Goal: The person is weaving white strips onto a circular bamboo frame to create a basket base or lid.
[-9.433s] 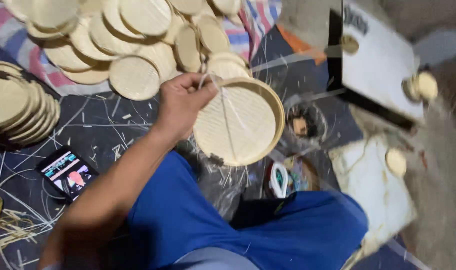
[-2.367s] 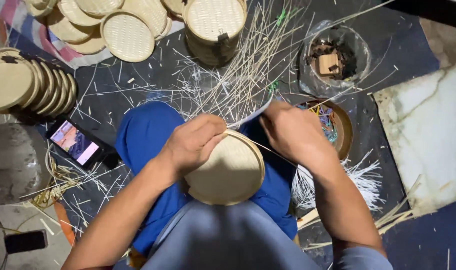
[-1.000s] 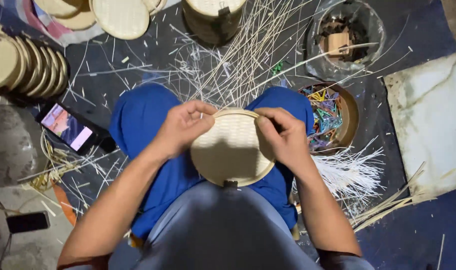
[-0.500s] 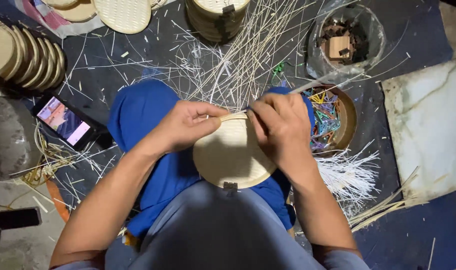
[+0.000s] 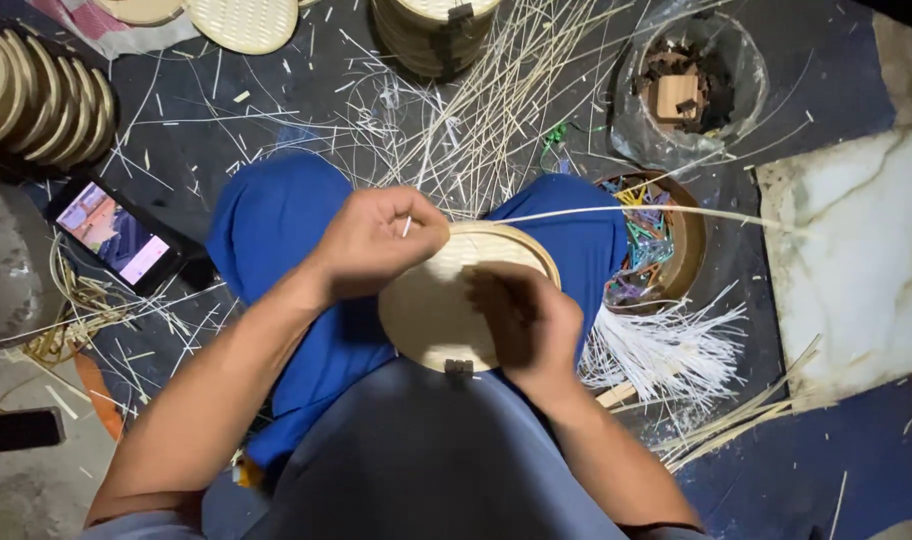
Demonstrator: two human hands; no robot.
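Note:
A round woven bamboo lid rests on my lap, between my knees in blue trousers. My left hand grips the lid's upper left rim and pinches a thin bamboo strip that runs off to the right. My right hand lies over the lid's right half with fingers curled on its surface; it is blurred. A small dark clip sits on the lid's near edge.
Loose bamboo strips litter the dark mat. Stacks of woven lids stand at top left and top centre. A phone lies at left. A bowl of coloured ties, a bag-lined bin and a white fibre bundle are at right.
My right hand has slid down from the lid's top rim onto its face. The left hand stays at the upper rim, and a long strip now stretches out to the right.

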